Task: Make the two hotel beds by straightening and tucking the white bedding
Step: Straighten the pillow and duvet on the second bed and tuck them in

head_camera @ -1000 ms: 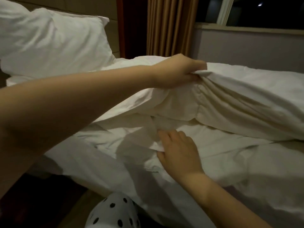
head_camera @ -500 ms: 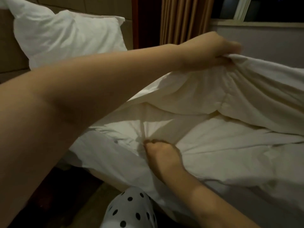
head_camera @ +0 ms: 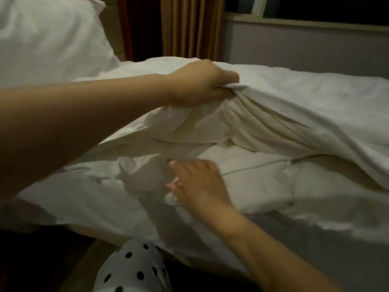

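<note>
Across the bed (head_camera: 273,186) the white duvet (head_camera: 305,98) lies rumpled, with a pillow (head_camera: 48,34) at the head end. Your left hand (head_camera: 202,83) clenches a bunched fold of the duvet, lifted. Your right hand (head_camera: 197,184) lies on the bedding by the near edge, too blurred to tell whether it grips.

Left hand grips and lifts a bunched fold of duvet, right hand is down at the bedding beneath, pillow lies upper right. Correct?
No: the pillow lies at the upper left, as the head view shows. The left hand gripping the duvet and the right hand down at the bedding beneath are right.
</note>
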`<state>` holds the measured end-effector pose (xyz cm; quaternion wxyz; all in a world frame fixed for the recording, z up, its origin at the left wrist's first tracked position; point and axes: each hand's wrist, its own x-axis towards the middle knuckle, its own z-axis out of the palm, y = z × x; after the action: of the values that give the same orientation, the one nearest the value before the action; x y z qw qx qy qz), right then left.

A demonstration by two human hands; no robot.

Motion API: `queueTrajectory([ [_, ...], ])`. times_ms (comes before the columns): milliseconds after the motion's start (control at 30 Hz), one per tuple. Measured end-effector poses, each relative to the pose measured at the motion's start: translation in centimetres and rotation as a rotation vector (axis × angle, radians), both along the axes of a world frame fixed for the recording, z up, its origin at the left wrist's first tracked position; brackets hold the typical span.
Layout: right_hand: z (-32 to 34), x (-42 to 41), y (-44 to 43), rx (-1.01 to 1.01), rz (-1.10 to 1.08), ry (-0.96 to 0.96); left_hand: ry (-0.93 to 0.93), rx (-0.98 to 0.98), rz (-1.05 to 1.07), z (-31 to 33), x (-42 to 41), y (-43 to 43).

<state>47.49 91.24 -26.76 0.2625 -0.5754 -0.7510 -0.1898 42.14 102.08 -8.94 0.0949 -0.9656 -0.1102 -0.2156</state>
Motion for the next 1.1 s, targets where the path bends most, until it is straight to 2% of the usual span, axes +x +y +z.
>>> queueTrajectory([
  [100, 1.6, 7.4, -1.9, 0.034, -0.131, -0.091, -0.139, 0.007, 0.150, -0.6, 1.3, 0.5],
  [200, 4.1, 12.5, -2.6, -0.240, -0.243, -0.155, -0.237, 0.028, 0.289, -0.2, 2.6, 1.4],
  [267, 5.1, 15.8, -2.3, -0.440, -0.250, -0.099, -0.257, 0.023, 0.351, 0.2, 2.8, 1.7],
  [333, 5.6, 18.0, -2.1, -0.506, -0.277, -0.016, -0.260, 0.030, 0.384, 0.3, 3.0, 1.6],
  [400, 5.1, 18.1, -2.8, -0.413, -0.359, 0.099, -0.267, 0.055, 0.391, 0.2, 3.0, 1.1],
  [500, 2.3, 15.1, -6.8, 0.102, -0.301, 0.109, -0.316, 0.020, 0.356, -0.3, 2.8, 0.8],
  [567, 0.1, 13.9, -10.0, 0.219, -0.214, 0.082, -0.355, -0.006, 0.305, -1.2, 2.6, 0.6],
  [733, -1.3, 16.5, -10.7, 0.166, -0.143, -0.076, -0.338, 0.090, 0.135, -5.0, 1.6, -1.1],
  [867, -1.0, 17.1, -11.0, 0.123, -0.147, -0.052, -0.181, 0.149, 0.020, -9.4, -0.2, -4.5],
  [967, -0.7, 15.5, -11.3, 0.102, -0.163, -0.060, -0.075, 0.173, 0.037, -12.4, 0.2, -6.0],
  [1067, 0.1, 12.8, -9.0, 0.091, -0.233, -0.071, -0.038, -0.061, 0.210, -11.2, 1.9, -5.7],
  [1100, 0.4, 11.6, -8.1, 0.048, -0.276, -0.068, -0.010, -0.136, 0.200, -10.9, 2.5, -5.1],
])
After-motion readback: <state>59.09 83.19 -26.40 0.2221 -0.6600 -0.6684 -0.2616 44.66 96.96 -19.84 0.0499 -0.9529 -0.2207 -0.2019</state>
